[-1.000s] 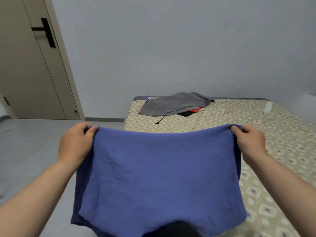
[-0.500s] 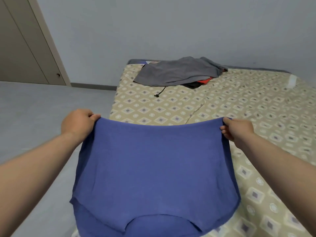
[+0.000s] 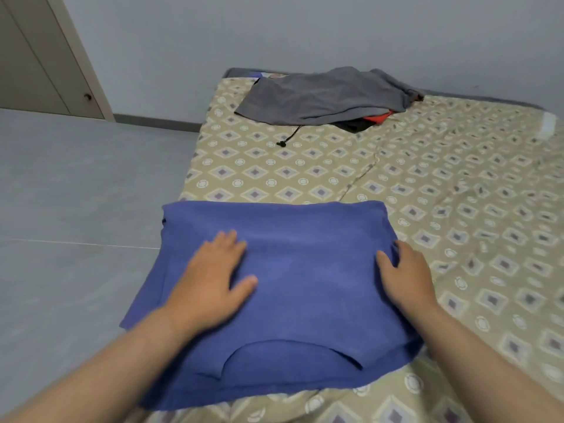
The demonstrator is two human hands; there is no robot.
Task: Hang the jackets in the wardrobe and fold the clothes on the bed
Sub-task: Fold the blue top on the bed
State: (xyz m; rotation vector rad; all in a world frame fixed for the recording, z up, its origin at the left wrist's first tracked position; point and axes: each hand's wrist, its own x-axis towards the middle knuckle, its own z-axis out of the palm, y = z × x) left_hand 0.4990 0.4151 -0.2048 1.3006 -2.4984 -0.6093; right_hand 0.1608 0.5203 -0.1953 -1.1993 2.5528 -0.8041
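The blue garment (image 3: 305, 270) lies folded over on the near left corner of the bed (image 3: 457, 193), its left edge spilling a little past the mattress side toward the floor (image 3: 76, 193); a curved hem or neckline shows along its near edge, so at least 2 layers are stacked. The left hand (image 3: 210, 282) rests palm down on the left half of the cloth, its fingers (image 3: 229, 239) straight and slightly spread, clamped on nothing; the right hand (image 3: 406, 279) lies on the right edge with fingers extended and the thumb pointing inward, and it looks to be pressing rather than pinching, though the fingertips at the edge are blurred. Judged from its drape and soft creases, the fabric is a light, limp knit with no stiffness of its own; it will sag wherever it is unsupported, and the layers will likely slide over each other if dragged by 1 point. The sensible hold is a pinch through all layers at 2 corners of the same edge, or a flat palm pinning the middle while the other hand lifts a side across; the overhanging left edge is the part most likely to slip off. Well apart, at the far end of the bed, a grey garment (image 3: 320, 96) with a black drawstring (image 3: 290, 138) lies heaped over an orange piece (image 3: 377, 119), not yet folded.
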